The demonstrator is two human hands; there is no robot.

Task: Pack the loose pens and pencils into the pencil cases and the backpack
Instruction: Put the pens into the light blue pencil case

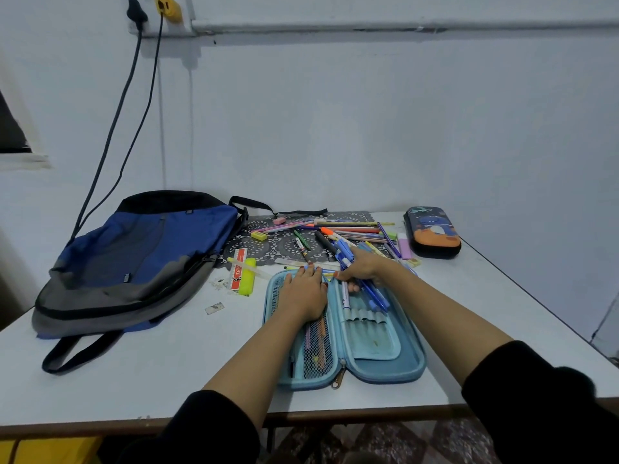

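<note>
An open light-blue pencil case lies flat in front of me on the white table. My left hand presses flat on its left mesh half, which holds several pencils. My right hand grips a bunch of blue pens over the case's right half with the elastic loops. Loose pens and pencils lie scattered on a grey lace mat behind the case. A blue and grey backpack lies on its side at the left. A dark closed pencil case with an orange picture sits at the back right.
A yellow highlighter and a red-and-white ruler lie between the backpack and the open case. Erasers sit by the dark case. Two black cables hang down the wall behind the backpack. The table's right edge slants close to the dark case.
</note>
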